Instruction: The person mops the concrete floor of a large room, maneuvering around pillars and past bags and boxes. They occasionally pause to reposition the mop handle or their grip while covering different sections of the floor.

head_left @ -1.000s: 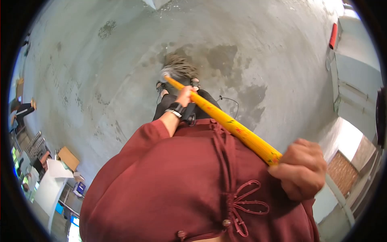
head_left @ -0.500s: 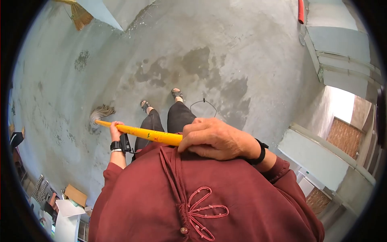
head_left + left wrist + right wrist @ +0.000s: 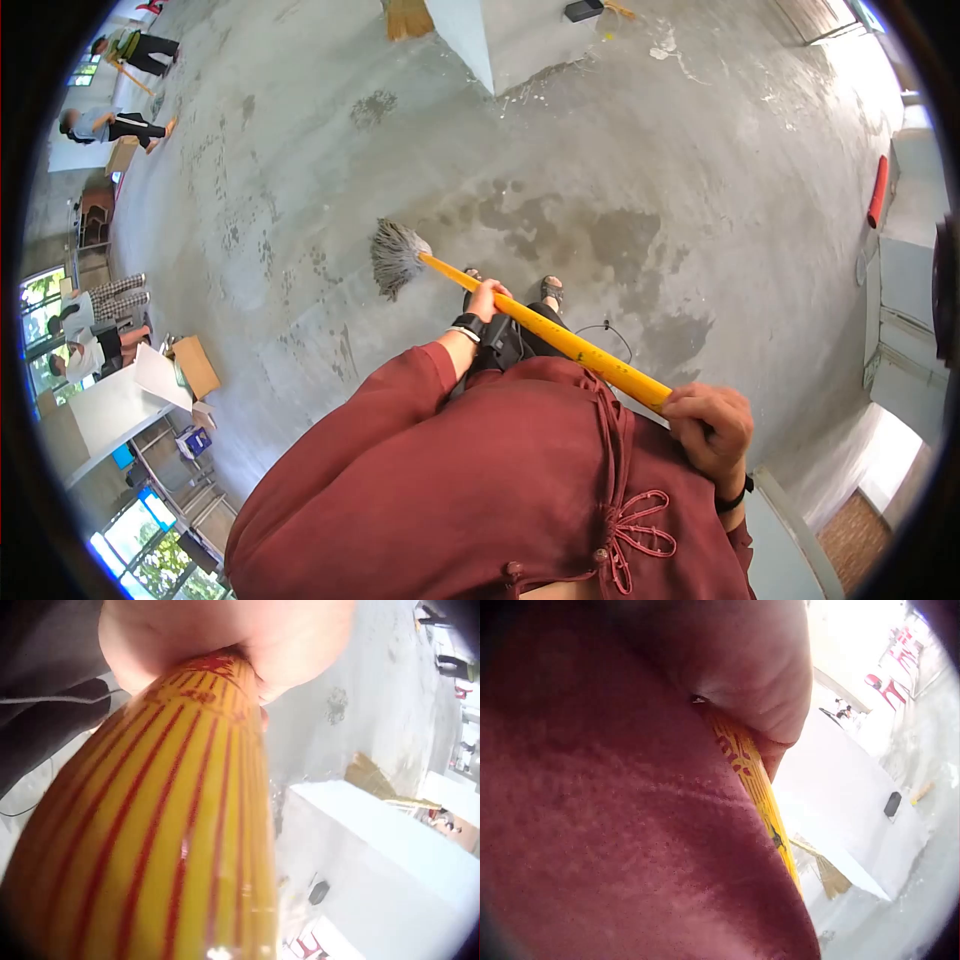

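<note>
A mop with a yellow handle (image 3: 565,340) slants across the front of the body in the head view. Its grey string head (image 3: 397,258) lies spread on the floor, ahead and left of the sandalled feet (image 3: 551,288). Partway down the handle, my left hand (image 3: 486,300) grips it with fingers wrapped round. My right hand (image 3: 712,425) curls over the upper end, beside the maroon top. Red stripes run along the handle (image 3: 165,825) in the left wrist view, passing into the left fist (image 3: 225,637). In the right wrist view, maroon cloth (image 3: 630,825) hides part of the handle.
Dark wet patches (image 3: 625,242) mark the concrete floor. Ahead stands a pale wall corner (image 3: 462,35) with a straw broom (image 3: 408,20) beside it. To the left are a cardboard box (image 3: 195,367), a white table (image 3: 115,410) and several people. A red pipe (image 3: 878,192) is at right.
The mop head swung from before the feet to the left, then forward again to the front left. My right hand went across the belly and back to the right, still gripping the handle.
</note>
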Tool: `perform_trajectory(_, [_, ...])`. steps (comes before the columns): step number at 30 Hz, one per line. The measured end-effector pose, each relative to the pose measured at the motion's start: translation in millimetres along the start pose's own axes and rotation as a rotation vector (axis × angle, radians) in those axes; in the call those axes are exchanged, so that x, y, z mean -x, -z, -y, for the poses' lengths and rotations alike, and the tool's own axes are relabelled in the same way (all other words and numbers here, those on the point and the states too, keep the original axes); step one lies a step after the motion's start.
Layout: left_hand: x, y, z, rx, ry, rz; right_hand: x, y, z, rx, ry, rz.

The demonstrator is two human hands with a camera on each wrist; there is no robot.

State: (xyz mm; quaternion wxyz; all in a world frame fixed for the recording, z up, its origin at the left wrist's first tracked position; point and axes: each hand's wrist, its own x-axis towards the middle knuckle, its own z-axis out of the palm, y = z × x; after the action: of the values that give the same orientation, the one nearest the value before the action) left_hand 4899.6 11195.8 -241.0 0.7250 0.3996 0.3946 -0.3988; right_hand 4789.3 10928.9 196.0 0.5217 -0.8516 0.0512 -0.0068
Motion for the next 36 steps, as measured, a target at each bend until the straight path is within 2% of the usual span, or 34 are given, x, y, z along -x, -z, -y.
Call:
perform_trajectory(1, [1,-16,11,0.021,0.032,-0.024,5,5,2,0.012,-0.003,-0.02])
perform_trajectory(2, [9,-29,14,-0.259,0.053,0.059,14,15,2,0.01,0.024,-0.099])
perform_trajectory(3, [6,-43,24,-0.169,0.14,0.118,24,28,5,0.023,0.046,-0.185])
perform_trajectory(4, [13,-65,33,-0.17,0.194,0.093,34,41,8,0.061,0.034,-0.223])
perform_trajectory(6, [42,-105,20,-0.185,0.253,0.072,31,52,25,0.025,0.122,-0.236])
perform_trajectory(8, [57,-142,22,-0.242,0.286,0.052,34,68,31,0.005,0.131,-0.245])
perform_trajectory(9, [49,-148,29,-0.27,0.302,0.061,38,75,30,-0.027,0.15,-0.223])
perform_trajectory(11, [24,-155,33,-0.063,0.445,0.144,36,89,23,-0.034,0.154,-0.211])
perform_trajectory(13, [4,-167,35,-0.179,0.382,0.1,25,103,9,-0.007,0.156,-0.075])
perform_trajectory(15, [-22,-169,33,-0.224,0.193,0.073,9,109,-17,-0.089,0.165,-0.027])
perform_trajectory(17, [-50,-155,14,-0.143,0.271,0.249,-13,107,-34,-0.214,0.213,0.002])
perform_trajectory(18, [-47,-156,25,-0.065,0.27,0.194,-2,114,-44,-0.206,0.196,-0.024])
perform_trajectory(19, [-44,-154,20,0.014,0.261,0.133,-5,116,-48,-0.251,0.222,0.059])
perform_trajectory(20, [-48,-150,12,0.08,0.325,0.115,-12,117,-53,-0.297,0.256,0.143])
perform_trajectory(21, [-52,-146,8,0.151,0.386,0.095,-16,117,-58,-0.298,0.255,0.127])
perform_trajectory(22, [-59,-145,8,0.132,0.314,0.088,-22,119,-64,-0.317,0.268,0.194])
perform_trajectory(23, [-61,-151,3,0.154,0.402,0.068,-30,120,-71,-0.336,0.277,0.263])
perform_trajectory(25, [-65,-163,-1,-0.385,0.141,0.117,-49,127,-84,-0.382,0.269,0.282])
perform_trajectory(27, [-64,-182,-6,-0.662,-0.024,0.131,-70,141,-92,-0.42,0.233,0.316])
perform_trajectory(32, [-84,-244,-16,-0.764,-0.055,0.144,-130,200,-116,-0.451,0.139,0.388])
perform_trajectory(34, [-93,-272,-16,-0.791,-0.043,0.144,-147,218,-129,-0.459,0.262,0.24])
perform_trajectory(35, [-95,-285,-16,-0.806,-0.034,0.14,-155,231,-134,-0.469,0.271,0.243])
perform_trajectory(36, [-97,-300,-16,-0.82,-0.026,0.137,-158,246,-139,-0.47,0.193,0.233])
